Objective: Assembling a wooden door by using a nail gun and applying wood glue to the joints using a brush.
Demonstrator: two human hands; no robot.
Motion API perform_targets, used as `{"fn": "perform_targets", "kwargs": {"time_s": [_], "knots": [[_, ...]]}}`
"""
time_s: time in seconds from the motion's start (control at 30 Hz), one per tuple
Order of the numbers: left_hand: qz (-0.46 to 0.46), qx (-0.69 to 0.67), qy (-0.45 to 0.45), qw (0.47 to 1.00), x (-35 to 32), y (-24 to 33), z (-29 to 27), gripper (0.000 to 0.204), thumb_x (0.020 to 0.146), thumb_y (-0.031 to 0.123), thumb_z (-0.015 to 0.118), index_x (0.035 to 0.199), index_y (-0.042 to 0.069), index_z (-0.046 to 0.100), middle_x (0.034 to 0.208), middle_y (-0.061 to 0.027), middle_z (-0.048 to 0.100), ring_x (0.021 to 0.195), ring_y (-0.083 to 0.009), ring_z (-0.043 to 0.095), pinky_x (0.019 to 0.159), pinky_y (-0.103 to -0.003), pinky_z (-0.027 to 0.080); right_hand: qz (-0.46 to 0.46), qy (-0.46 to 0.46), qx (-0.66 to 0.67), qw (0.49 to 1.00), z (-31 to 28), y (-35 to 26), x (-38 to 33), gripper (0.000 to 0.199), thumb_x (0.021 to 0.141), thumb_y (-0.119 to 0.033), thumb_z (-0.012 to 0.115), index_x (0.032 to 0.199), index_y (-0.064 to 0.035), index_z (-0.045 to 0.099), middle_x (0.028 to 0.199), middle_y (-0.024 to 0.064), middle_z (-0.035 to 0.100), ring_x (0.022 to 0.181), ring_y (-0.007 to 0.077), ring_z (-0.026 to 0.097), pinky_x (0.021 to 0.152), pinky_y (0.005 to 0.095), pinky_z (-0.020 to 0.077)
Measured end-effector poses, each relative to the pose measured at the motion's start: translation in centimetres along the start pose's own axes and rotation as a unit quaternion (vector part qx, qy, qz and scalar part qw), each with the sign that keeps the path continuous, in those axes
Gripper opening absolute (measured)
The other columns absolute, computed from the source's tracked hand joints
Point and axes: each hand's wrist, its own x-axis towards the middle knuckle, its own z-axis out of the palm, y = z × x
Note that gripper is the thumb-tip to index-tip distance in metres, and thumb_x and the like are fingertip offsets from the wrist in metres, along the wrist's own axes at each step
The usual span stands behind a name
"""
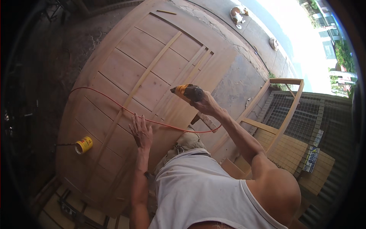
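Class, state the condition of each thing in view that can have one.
Power tool: gripped in right hand; running or not, unclear
Left hand: open, fingers spread
Wooden panel: lying flat
Red cord: slack, curving across the panel
Yellow can: dark stick jutting out
Brown-and-white dog: lying down

The power tool [188, 92] is yellow-orange and black, with a dark nose, and the thin hose [164, 125] is a plain orange-red. The wooden panel [126, 68] is a dusty pinkish brown, patterned with straight dark lines; a strip [154, 65] across it is paler tan. Bright yellow covers the can [85, 144], broken by red and dark markings. The tank top [202, 179] is plain white, the trousers [190, 140] khaki. A dog [237, 14] shows brown patches on white.
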Motion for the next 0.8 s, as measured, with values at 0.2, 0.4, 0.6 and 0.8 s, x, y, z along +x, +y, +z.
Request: {"fn": "perform_targets", "kwargs": {"time_s": [0.2,0.4,0.6,0.8], "knots": [[-0.218,-0.067,0.06,0.972,-7.6,-3.4,1.4,0.093,0.093,0.031,0.078,0.167,0.004,0.027,0.174,-0.0263,0.018,0.16,-0.0453,0.023,0.125,-0.066,0.027,0.239,0.131,0.084,0.958,-2.2,-1.0,-1.5,0.03,0.087,-0.021,0.074,0.106,0.0021,0.074,0.076,0.0098,0.072,0.064,0.0156,0.069,0.053,0.0317,0.054],[-0.366,-0.058,-0.048,0.928,-20.7,-8.6,7.8,0.099,0.097,0.051,0.07,0.169,0.005,0.02,0.177,-0.0225,0.011,0.162,-0.0445,0.014,0.129,-0.064,0.014,0.182,0.216,0.23,0.931,-5.6,4.1,-7.5,0.043,0.093,-0.024,0.078,0.124,0.0038,0.068,0.101,0.0121,0.073,0.08,0.0206,0.072,0.068,0.0358,0.0609],[-0.327,-0.036,0.114,0.937,-22.7,-9.6,12.2,0.097,0.098,0.056,0.065,0.167,0.002,0.024,0.176,-0.0244,0.011,0.163,-0.0437,0.01,0.128,-0.067,0.014,0.157,0.076,0.428,0.887,-7.4,10.1,-13.5,0.036,0.101,-0.021,0.068,0.126,0.0046,0.064,0.107,0.0143,0.072,0.097,0.0247,0.072,0.088,0.0373,0.0618],[-0.341,-0.077,0.112,0.93,-24.3,-8.6,12.7,0.094,0.1,0.06,0.06,0.167,0.003,0.026,0.176,-0.0235,0.012,0.163,-0.043,0.01,0.13,-0.064,0.011,0.096,0.055,0.563,0.819,-4.1,13.1,-18.1,0.031,0.094,-0.013,0.073,0.117,0.005,0.065,0.109,0.0209,0.07,0.104,0.0362,0.07,0.1,0.0488,0.0585]]}}
